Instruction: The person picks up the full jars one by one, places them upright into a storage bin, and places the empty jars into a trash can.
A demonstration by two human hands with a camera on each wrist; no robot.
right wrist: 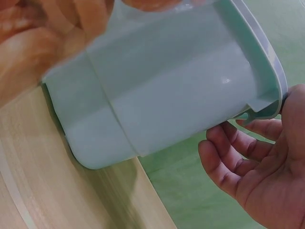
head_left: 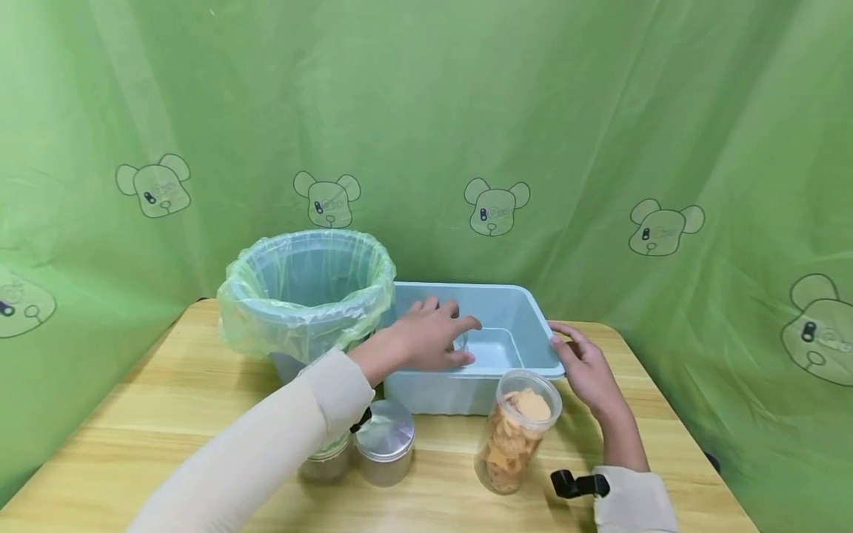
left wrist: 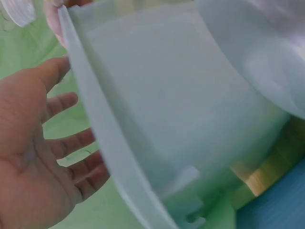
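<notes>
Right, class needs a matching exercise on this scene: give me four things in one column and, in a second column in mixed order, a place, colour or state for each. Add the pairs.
Column one
1. Bin
2. Jar
3. Tub
4. Right hand

Column two
A. Contains orange pieces
B. Gripping the tub's right end
C. Lined with a yellow-green bag
D. Pale blue and rectangular

Pairs: 1-C, 2-A, 3-D, 4-B
</notes>
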